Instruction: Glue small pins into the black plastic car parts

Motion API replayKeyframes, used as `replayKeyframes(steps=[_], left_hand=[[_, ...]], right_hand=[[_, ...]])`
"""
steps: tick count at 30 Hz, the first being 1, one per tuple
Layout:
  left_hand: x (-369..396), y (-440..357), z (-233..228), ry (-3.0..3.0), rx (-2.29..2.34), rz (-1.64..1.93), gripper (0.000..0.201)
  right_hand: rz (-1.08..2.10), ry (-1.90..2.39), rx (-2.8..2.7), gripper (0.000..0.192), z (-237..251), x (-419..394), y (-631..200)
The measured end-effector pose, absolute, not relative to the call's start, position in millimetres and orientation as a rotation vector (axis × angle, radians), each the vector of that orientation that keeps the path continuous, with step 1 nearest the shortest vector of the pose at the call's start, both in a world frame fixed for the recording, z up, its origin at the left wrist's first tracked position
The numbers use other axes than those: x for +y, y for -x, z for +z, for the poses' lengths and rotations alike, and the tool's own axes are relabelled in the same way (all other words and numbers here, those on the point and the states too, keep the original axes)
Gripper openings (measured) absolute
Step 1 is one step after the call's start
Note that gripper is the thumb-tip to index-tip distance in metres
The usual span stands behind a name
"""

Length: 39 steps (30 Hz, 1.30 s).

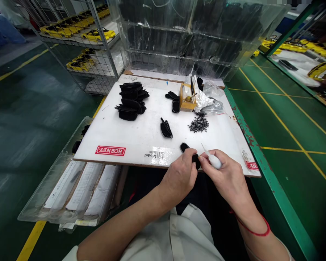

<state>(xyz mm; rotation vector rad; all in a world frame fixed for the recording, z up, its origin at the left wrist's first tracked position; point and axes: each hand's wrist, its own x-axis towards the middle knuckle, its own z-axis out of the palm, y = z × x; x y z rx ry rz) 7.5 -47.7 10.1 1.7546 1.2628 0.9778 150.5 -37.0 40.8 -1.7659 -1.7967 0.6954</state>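
My left hand (181, 172) is closed around a small black plastic part (196, 161) at the board's near edge. My right hand (224, 170) grips a small white squeeze bottle (215, 161), its thin nozzle pointing up and left. The right thumb and fingertip are close to the black part; whether they also pinch a tiny piece is hidden. Just beyond the left fingers, a rounded black piece (184, 146) shows. Farther up the white board (141, 134) lies a black rounded part with a thin arm (166, 128). A heap of tiny black pieces (199, 123) is to its right.
Stacked black parts (130, 101) stand at the back left. A small wooden box (187, 98) with tools sits near crumpled plastic bags (214, 101). A clear-wrapped stack (201, 36) rises behind the board. Left are a wire rack (105, 40) and a plastic tray (32, 203).
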Motion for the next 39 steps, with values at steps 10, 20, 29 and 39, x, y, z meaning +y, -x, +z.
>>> replayKeyframes(steps=[10, 20, 29, 39], left_hand=[[-40, -1, 25, -1.097, 1.042, 0.861, 0.023], [-34, 5, 37, -0.935, 0.912, 0.777, 0.02], [-26, 3, 53, -0.89, 0.918, 0.719, 0.022], [-14, -6, 69, -0.925, 0.978, 0.696, 0.02]], right_hand=[[0.929, 1.704, -1.618, 0.025, 42, -32, -161], [1.613, 1.476, -1.257, 0.031, 29, -26, -175], [1.76, 1.34, -1.199, 0.025, 31, -20, -182], [1.596, 1.326, -1.237, 0.025, 31, -17, -185]])
